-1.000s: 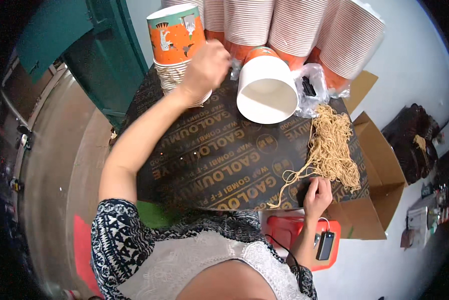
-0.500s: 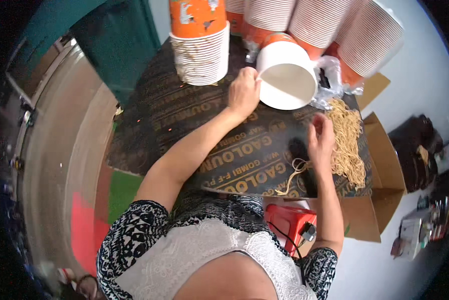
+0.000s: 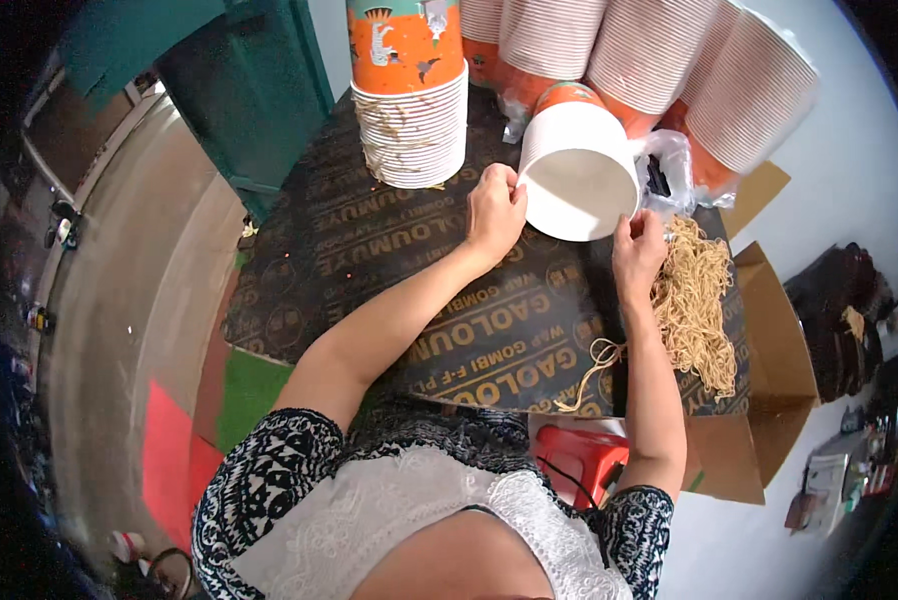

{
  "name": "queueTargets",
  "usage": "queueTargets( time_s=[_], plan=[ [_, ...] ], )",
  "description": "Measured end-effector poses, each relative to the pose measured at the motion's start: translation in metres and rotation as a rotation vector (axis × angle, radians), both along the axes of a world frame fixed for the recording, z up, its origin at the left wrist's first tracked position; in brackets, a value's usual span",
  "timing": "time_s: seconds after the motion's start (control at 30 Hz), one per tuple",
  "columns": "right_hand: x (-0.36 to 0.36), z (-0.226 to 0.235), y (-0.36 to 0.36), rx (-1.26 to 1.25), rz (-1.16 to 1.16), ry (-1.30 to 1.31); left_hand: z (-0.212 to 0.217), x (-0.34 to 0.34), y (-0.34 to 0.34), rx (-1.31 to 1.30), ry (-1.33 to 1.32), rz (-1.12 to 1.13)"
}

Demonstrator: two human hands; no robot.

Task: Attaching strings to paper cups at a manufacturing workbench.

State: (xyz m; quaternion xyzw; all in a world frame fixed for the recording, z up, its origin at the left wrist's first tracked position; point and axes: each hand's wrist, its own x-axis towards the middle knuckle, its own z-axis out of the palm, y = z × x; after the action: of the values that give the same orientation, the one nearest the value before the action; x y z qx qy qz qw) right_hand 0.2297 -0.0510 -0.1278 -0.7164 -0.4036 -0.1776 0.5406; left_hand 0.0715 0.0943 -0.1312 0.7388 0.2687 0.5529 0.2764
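A: Nearest to the person, what can make trouble?

B: The loose yarn end [image 3: 582, 386], on the near side of the right hand [image 3: 639, 256]. If the forearm drags it, the tan yarn pile [image 3: 697, 312], just right of that hand, could tangle.

A: And the hands?

B: The left hand [image 3: 496, 215] pinches the rim of the paper bucket [image 3: 577, 170], which lies sideways between both hands. The right fingertips are at the opposite rim; whether they grip, I cannot tell. With uneven hold, this round bucket could roll.

A: Farther?

B: Beyond the left hand, the tall upright bucket stack [image 3: 412, 120] could topple from an elbow bump.
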Motion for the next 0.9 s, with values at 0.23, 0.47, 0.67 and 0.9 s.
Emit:
queueTargets(
  time_s=[0.23, 0.47, 0.67, 0.9],
  plan=[
    [-0.014, 0.006, -0.009, -0.069, 0.061, 0.079, 0.019, -0.005, -0.001, -0.094, 0.141, 0.064],
    [0.003, 0.005, -0.022, 0.014, 0.347, 0.459, 0.070, -0.047, 0.068, -0.100, 0.595, -0.675],
    [0.012, 0.002, -0.030, 0.094, 0.377, 0.484, 0.077, -0.143, 0.018, 0.519, 0.822, -0.516],
    [0.021, 0.000, -0.032, 0.099, 0.378, 0.473, 0.026, -0.206, -0.038, 0.675, 1.192, -0.746]
  ],
)
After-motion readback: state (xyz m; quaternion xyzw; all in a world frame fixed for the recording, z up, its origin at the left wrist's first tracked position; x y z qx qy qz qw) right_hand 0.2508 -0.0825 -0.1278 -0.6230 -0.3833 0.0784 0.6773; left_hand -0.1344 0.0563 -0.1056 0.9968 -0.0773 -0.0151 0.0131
